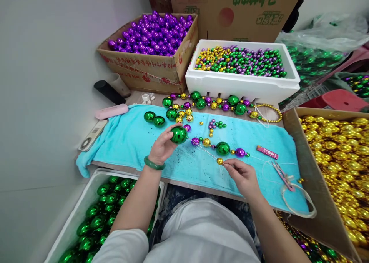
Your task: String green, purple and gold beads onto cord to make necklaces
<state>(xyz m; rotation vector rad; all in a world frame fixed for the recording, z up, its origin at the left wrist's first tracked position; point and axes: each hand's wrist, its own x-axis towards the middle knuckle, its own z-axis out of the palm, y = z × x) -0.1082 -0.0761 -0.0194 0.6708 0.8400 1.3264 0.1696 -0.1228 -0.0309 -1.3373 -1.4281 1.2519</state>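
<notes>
Green and glossy, the large bead [179,135] sits grasped in your left hand [162,144] above the turquoise towel [115,140], whose nap likely curbs rolling; your right hand [241,174] pinches a gold bead [220,161], apparently to hold the white string [206,152] straight.

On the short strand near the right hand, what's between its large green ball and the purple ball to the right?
One small gold bead sits between the large green ball and that purple ball; the head view shows it.
</notes>
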